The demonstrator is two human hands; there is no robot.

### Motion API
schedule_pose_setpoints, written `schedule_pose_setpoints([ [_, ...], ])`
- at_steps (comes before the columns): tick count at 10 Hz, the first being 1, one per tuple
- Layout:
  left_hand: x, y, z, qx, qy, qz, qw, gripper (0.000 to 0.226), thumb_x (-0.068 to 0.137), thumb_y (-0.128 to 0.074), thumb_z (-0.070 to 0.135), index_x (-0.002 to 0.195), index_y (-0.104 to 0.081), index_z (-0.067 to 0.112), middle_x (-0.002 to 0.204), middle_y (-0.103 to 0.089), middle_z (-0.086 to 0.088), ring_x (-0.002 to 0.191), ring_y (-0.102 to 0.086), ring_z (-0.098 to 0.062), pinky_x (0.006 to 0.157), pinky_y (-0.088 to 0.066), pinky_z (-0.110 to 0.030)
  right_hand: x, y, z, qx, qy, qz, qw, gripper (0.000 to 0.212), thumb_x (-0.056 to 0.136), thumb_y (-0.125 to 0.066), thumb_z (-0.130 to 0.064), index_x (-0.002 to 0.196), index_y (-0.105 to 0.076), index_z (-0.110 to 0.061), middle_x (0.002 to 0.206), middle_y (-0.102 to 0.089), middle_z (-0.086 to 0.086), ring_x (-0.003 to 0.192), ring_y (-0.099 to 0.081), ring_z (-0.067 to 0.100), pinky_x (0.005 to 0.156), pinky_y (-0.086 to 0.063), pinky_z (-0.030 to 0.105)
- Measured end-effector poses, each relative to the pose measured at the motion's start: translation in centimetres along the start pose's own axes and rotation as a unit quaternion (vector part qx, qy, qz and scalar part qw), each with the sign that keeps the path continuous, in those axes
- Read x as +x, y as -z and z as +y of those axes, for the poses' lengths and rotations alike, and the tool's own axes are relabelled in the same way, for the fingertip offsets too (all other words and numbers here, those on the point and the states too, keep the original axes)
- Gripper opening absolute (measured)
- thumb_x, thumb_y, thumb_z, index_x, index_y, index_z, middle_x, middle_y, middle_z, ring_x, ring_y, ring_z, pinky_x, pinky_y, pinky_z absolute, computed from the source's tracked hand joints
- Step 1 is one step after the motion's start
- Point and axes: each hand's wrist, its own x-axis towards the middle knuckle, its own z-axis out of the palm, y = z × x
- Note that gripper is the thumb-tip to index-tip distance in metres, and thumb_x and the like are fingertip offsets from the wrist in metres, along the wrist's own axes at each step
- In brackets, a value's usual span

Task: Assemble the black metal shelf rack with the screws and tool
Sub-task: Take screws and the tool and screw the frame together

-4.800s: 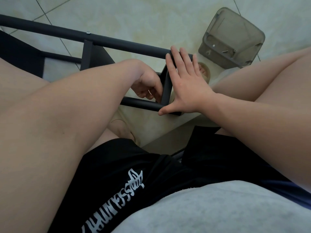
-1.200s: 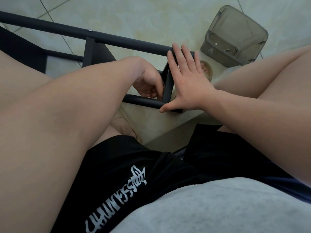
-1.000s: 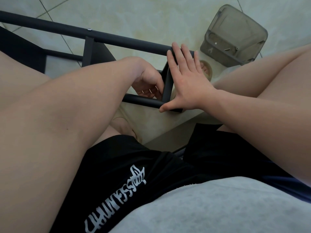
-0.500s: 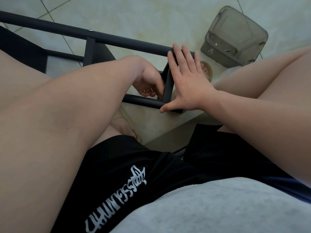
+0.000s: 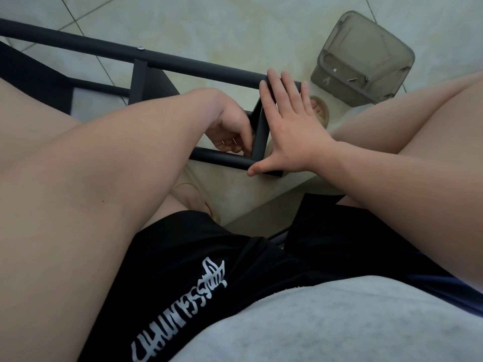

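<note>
Little shifts since 0.5 s ago: left hand (image 5: 230,131) moves slightly at the same joint, right hand (image 5: 290,131) stays put. Rack (image 5: 196,66) lies on the floor (image 5: 235,30), its end bar between the two hands. Right fingers (image 5: 277,87) straight, pressed flat on that bar, tips over the top tube, thumb at the lower corner. Left fingers (image 5: 235,147) curled, blurred, just left of the bar; cannot tell whether they grip a tool. Box (image 5: 366,48) sits beyond the right fingertips, apart from them, screws (image 5: 352,79) inside.
</note>
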Motion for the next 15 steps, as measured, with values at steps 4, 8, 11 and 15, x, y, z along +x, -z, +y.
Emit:
schedule_pose_setpoints([
  [4,0.31,-0.42,-0.04,0.003,0.002,0.007,1.000,0.012,0.089,-0.062,0.005,0.085,-0.064,0.015,0.071,-0.060,0.003,0.061,-0.049,-0.008,0.062,-0.039,-0.019,0.03,-0.02,-0.01,0.001,0.000,-0.002,1.000,0.157,0.054,-0.062,-0.094,0.160,0.007,-0.001,0.167,0.018,0.020,0.154,0.018,0.039,0.123,0.011,0.055],
  [8,0.41,-0.08,-0.38,-0.010,-0.007,0.008,1.000,0.013,0.088,-0.066,0.013,0.080,-0.074,0.018,0.074,-0.068,0.006,0.062,-0.054,-0.009,0.065,-0.043,-0.022,0.03,-0.02,0.03,-0.002,0.002,0.000,1.000,0.156,0.055,-0.062,-0.094,0.160,0.007,-0.001,0.167,0.017,0.020,0.154,0.017,0.039,0.123,0.010,0.056],
  [11,0.50,-0.27,-0.05,0.005,-0.007,-0.012,1.000,0.011,0.088,-0.063,0.005,0.086,-0.067,0.016,0.071,-0.061,0.003,0.065,-0.051,-0.009,0.068,-0.042,-0.022,0.07,-0.19,0.02,-0.004,0.001,0.000,1.000,0.156,0.053,-0.058,-0.095,0.160,0.007,-0.002,0.167,0.017,0.020,0.154,0.017,0.039,0.123,0.011,0.055],
  [15,0.26,-0.05,-0.02,-0.012,-0.022,0.010,1.000,0.015,0.090,-0.060,0.002,0.089,-0.068,0.015,0.073,-0.065,0.003,0.066,-0.055,-0.010,0.067,-0.045,-0.023,0.09,-0.19,0.05,-0.002,0.002,0.001,1.000,0.156,0.054,-0.059,-0.095,0.160,0.006,-0.002,0.167,0.017,0.020,0.154,0.018,0.039,0.124,0.009,0.056],
])
